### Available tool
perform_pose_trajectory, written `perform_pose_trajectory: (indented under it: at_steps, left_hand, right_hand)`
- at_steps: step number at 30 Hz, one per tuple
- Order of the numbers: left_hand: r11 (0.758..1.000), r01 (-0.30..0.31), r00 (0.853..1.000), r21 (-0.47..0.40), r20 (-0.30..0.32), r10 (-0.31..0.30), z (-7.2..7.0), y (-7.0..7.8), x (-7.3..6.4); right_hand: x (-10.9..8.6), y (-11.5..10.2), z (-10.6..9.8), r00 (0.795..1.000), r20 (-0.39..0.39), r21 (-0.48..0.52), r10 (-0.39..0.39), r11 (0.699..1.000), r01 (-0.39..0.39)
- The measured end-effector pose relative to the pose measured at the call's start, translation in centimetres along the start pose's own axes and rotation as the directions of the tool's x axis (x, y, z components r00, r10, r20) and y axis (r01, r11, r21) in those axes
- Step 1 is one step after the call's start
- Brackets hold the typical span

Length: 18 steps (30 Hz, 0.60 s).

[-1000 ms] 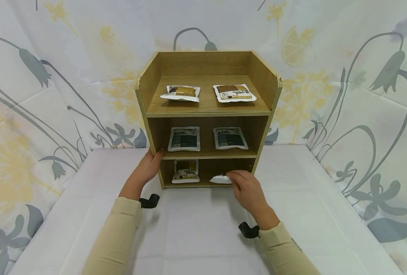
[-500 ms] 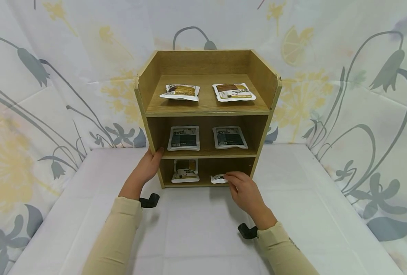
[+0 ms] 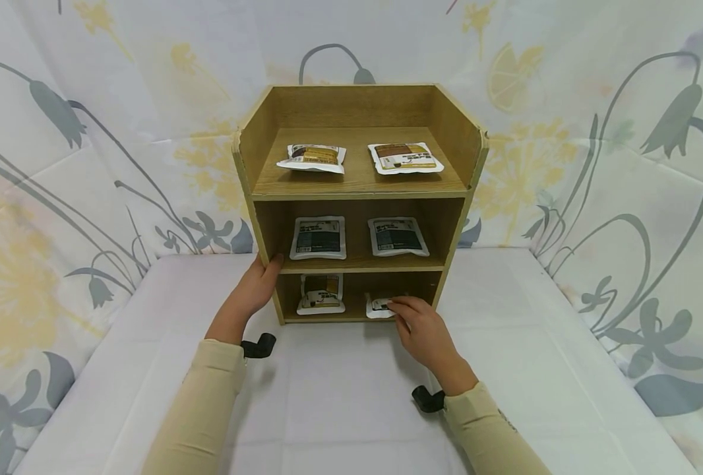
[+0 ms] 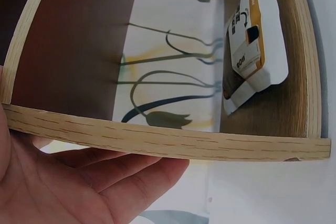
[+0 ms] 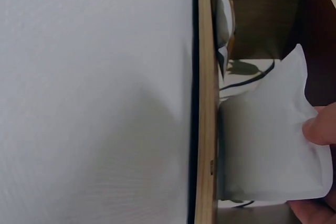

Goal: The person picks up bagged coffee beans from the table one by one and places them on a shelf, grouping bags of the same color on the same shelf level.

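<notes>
A small wooden shelf unit [image 3: 360, 270] with three levels stands on the white-covered table. My left hand [image 3: 250, 293] grips its left side panel, thumb at the front edge and fingers along the outside, as the left wrist view confirms. In the bottom level, my right hand [image 3: 428, 336] pinches the edge of a white food pouch [image 3: 378, 307]. Seen by the right wrist camera, that pouch [image 5: 268, 140] shows its plain white back, tilted up, with the thumb [image 5: 321, 125] pressed on it. Left of it, another pouch [image 3: 322, 297] leans in the same level.
Two green-labelled pouches [image 3: 318, 239] lie on the middle level, and two brown-and-yellow pouches [image 3: 407, 158] lie on the top one. Behind the shelf hangs a flower-patterned cloth [image 3: 565, 99]. White cloth [image 3: 351, 396] covers the table in front.
My right hand has shifted slightly left, and the pouch it pinches has tilted so that more of its printed front shows. My left hand stays on the shelf side.
</notes>
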<state>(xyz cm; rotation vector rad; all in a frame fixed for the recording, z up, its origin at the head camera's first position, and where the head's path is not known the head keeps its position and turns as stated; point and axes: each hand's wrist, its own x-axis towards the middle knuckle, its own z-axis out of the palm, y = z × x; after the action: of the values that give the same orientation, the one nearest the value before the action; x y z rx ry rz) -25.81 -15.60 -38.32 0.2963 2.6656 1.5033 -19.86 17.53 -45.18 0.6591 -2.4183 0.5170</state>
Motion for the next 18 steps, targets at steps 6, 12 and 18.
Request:
perform_pose_trajectory:
  at_steps: [6,12,18]
  left_hand:
    - [1.000,-0.002,1.000,-0.011,0.000,0.002,0.0,0.0,0.2]
    - [1.000,-0.001,1.000,-0.023,0.000,0.001,-0.1,0.0,0.3]
    - [1.000,0.013,1.000,-0.020,0.010,-0.013,-0.2,0.2,0.1]
  right_hand:
    - [0.3,0.5,0.2,0.997,0.073,-0.009,0.012,1.000,-0.012]
    - [0.7,1.0,0.8,0.991,0.133,-0.021,0.032,0.999,-0.029]
    - [1.0,1.2,1.2,0.982,0.182,-0.010,0.056,0.998,-0.055]
